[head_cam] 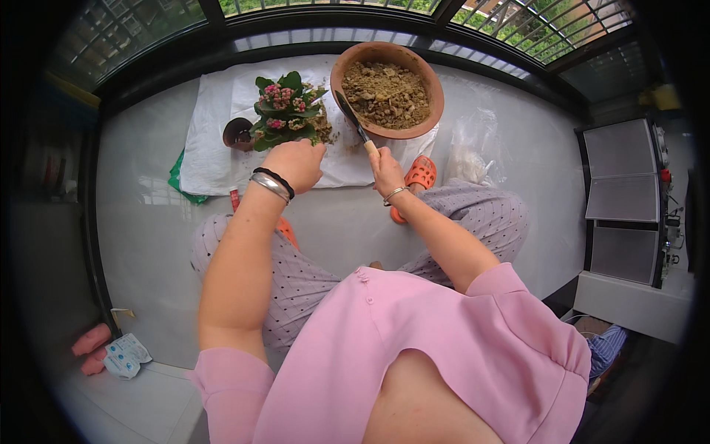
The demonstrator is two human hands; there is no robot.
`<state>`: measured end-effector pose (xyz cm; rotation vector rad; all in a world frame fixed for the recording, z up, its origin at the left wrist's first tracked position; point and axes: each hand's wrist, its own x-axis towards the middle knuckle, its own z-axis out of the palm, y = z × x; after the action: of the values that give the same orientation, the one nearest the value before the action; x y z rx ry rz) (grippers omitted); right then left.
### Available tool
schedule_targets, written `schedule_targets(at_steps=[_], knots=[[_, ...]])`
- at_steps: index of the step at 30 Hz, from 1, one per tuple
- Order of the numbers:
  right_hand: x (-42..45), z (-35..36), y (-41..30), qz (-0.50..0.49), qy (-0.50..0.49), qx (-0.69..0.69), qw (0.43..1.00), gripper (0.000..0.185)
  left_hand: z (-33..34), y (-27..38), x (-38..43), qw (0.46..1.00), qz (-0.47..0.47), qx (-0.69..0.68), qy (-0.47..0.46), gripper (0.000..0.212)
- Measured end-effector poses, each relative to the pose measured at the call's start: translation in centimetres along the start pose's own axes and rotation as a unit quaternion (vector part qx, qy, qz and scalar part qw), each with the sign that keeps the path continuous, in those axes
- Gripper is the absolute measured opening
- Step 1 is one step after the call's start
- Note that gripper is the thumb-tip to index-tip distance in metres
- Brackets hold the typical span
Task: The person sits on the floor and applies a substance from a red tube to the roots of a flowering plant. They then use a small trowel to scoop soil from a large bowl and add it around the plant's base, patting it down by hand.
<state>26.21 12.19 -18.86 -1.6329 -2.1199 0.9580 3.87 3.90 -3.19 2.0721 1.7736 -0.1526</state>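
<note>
My right hand (387, 173) grips the light wooden handle of a small garden trowel (350, 115). Its dark, narrow blade points up and away, across the left rim of a round terracotta pot (431, 119). Inside that pot lies lumpy brown soil (388, 94). My left hand (297, 166) is at the near edge of a kalanchoe plant (285, 108) with pink flowers and green leaves; its fingers are curled, and their tips are partly hidden against the lower leaves. To the plant's left, a small brown plastic pot (237, 135) lies tipped on its side.
A white sheet (208, 122) lies under the plant and pots, with loose soil (323, 125) on it. Right of it sits a clear plastic bag (471, 152). A red tube (234, 198) lies near my left forearm. Barred windows (333, 4) run behind; a dark-framed rack (621, 166) stands right.
</note>
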Motion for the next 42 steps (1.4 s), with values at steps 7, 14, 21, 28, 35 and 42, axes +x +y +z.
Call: schedule_targets(at_steps=[7,14,21,28,35,42], knots=[[-0.6,-3.1,3.6,-0.006,0.055,-0.112,0.992,0.028,0.2,-0.1,-0.4,1.0,-0.004,0.005,0.008,0.037],[-1.2,-4.4,2.3,-0.044,0.02,-0.146,0.988,0.028,0.8,-0.3,-0.4,1.0,-0.003,0.012,-0.006,0.042],[-1.1,-6.3,2.1,-0.108,0.013,-0.219,0.97,0.027,-0.4,0.0,0.5,1.0,-0.004,0.02,0.005,0.036],[1.1,-9.5,-2.0,-0.105,0.003,-0.227,0.968,0.028,-0.4,1.1,0.7,1.0,0.012,-0.002,-0.015,0.038],[11.9,-16.2,-5.1,-0.142,-0.03,-0.295,0.944,0.034,-0.7,2.7,2.1,1.0,0.0,0.007,0.01,0.037],[19.9,-14.6,-1.6,-0.12,-0.034,-0.13,0.984,0.045,-1.2,3.4,3.1,0.999,0.01,0.028,-0.014,0.043]])
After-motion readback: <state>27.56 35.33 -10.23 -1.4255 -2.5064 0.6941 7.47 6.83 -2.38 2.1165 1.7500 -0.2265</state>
